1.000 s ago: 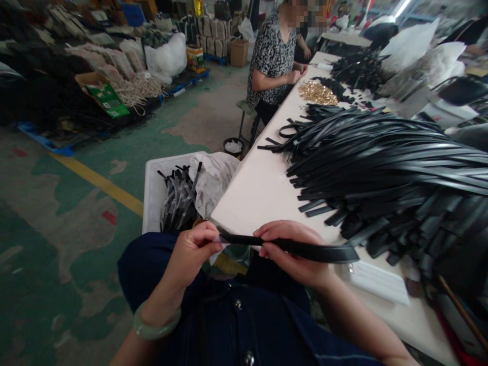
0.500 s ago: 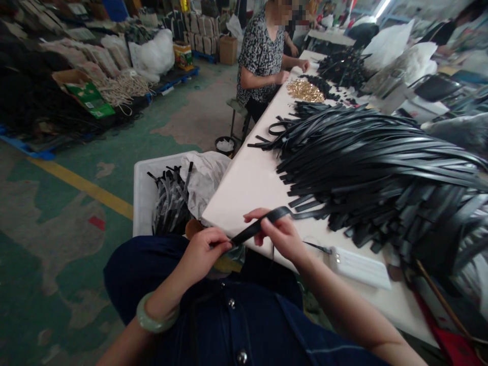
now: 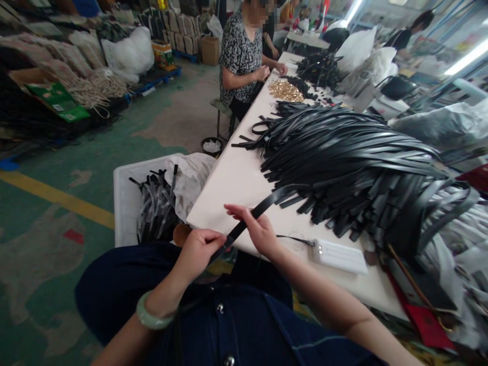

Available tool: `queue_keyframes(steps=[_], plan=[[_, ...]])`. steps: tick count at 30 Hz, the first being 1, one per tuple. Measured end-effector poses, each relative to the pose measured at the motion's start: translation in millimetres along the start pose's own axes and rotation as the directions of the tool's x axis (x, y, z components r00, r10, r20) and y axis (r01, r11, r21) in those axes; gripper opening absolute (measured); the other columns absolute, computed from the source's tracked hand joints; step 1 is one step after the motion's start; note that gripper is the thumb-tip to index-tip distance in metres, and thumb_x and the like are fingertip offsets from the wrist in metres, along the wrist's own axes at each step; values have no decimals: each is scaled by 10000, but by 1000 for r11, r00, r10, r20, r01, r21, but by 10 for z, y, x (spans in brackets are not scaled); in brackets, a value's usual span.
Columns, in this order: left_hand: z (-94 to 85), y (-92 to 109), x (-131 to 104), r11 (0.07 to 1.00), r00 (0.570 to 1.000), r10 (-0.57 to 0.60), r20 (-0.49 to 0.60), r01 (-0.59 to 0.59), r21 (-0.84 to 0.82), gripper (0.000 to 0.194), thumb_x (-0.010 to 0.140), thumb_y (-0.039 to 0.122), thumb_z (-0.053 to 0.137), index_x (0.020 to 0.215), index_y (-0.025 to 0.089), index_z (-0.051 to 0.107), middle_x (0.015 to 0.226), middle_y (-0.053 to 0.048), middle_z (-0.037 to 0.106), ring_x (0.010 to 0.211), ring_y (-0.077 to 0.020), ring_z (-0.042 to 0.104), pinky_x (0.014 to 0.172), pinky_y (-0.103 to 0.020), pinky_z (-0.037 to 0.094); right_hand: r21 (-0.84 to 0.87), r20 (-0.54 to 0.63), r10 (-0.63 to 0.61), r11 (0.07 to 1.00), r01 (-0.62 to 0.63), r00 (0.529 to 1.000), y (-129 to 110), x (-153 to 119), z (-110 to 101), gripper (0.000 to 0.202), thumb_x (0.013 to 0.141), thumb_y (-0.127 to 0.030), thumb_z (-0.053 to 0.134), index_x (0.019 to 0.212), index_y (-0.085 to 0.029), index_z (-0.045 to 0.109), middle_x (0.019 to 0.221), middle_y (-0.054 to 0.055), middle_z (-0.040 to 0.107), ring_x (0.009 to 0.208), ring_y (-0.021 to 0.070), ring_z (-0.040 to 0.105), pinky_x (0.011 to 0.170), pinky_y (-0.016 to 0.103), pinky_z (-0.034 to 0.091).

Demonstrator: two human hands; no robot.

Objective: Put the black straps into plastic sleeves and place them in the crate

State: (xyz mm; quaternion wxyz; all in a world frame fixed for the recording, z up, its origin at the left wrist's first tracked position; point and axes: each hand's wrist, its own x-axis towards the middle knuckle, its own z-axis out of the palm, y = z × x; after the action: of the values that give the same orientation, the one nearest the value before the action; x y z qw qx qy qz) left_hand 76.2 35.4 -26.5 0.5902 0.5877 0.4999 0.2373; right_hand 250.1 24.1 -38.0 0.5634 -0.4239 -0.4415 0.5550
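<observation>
A long black strap [image 3: 264, 204] runs from the pile down toward my lap. My left hand [image 3: 200, 250] is closed on its lower part, thumb pressed over it, with a short end sticking out below. Farther up, my right hand [image 3: 261, 233] has the strap passing between its thumb and its loosely stretched fingers. The strap's upper part curves back to a big heap of black straps [image 3: 343, 147] on the white table [image 3: 213, 203]. Close to my right forearm lies a white box-shaped device [image 3: 339, 256] with a dark cord.
Left of the table stands a white bin [image 3: 121, 203] holding straps and a pale cloth [image 3: 190, 178]. Beyond, a person [image 3: 242, 56] sits by a pile of gold-coloured pieces [image 3: 285, 90]. A red item [image 3: 429, 325] sits at the table's near right.
My left hand has slid so that a short strap end shows below it. My right hand has shifted, its fingers straighter, and the strap between the hands is straighter. The view has turned slightly right.
</observation>
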Motion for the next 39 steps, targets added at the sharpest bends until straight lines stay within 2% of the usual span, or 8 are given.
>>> queue_keyframes(steps=[4,9,15,20,27,33,37,39], plan=[[30,36,44,998,1000,20,17,-19,-55,285,754,379,653,665,126,748,611,-47,700,564,-167,579,557,-249,404,20,238,86,995,-94,967,36,-75,65,434,888,-511,526,1213,-245,635,1273,59,615,1193,231,549,1064,424,378],[18,28,73,1000,999,-25,35,25,1,288,746,387,654,664,131,759,620,-70,716,568,-187,601,553,-258,403,296,-118,48,955,-11,992,70,73,-124,416,895,-545,490,1046,-218,699,1113,75,697,1005,228,660,1024,463,420],[91,14,122,1000,1000,22,12,-22,5,301,770,372,632,643,125,749,588,-56,699,533,-160,572,526,-243,385,36,133,97,994,-103,986,40,-43,-119,390,845,-459,618,1151,-222,667,1190,86,661,1142,258,591,1049,470,394],[76,-48,112,1000,1000,-16,23,16,3,288,744,380,652,638,130,748,598,-69,707,525,-163,570,502,-243,387,314,-181,18,949,41,983,-188,196,-282,405,854,-540,564,1032,-201,693,1068,78,712,1041,238,650,1063,475,387],[102,9,156,995,999,3,36,1,-104,303,737,391,655,638,119,743,557,-52,677,498,-139,536,502,-238,368,83,133,102,990,-114,986,29,-61,-11,464,872,-552,528,1160,-212,658,1259,89,620,1212,264,539,1090,492,352],[107,-14,147,996,998,-46,40,49,-78,291,736,373,663,614,119,735,544,-56,673,479,-128,516,486,-233,341,166,-93,-116,977,130,989,-171,59,-181,403,911,-520,480,1130,-239,669,1216,66,647,1167,257,574,1088,504,346],[178,87,180,986,1000,-11,7,12,-166,325,761,386,636,585,123,711,547,-53,675,490,-133,537,501,-237,363,-128,112,-103,985,117,988,-10,-83,-74,387,908,-469,515,1210,-260,635,1332,44,567,1301,239,444,1143,467,265],[182,141,195,979,1000,-13,25,17,-202,347,776,396,620,575,125,699,548,-54,676,494,-135,548,513,-238,381,-125,96,-49,990,60,994,97,-172,-5,413,916,-483,489,1241,-261,614,1365,42,537,1316,231,423,1151,458,249]])
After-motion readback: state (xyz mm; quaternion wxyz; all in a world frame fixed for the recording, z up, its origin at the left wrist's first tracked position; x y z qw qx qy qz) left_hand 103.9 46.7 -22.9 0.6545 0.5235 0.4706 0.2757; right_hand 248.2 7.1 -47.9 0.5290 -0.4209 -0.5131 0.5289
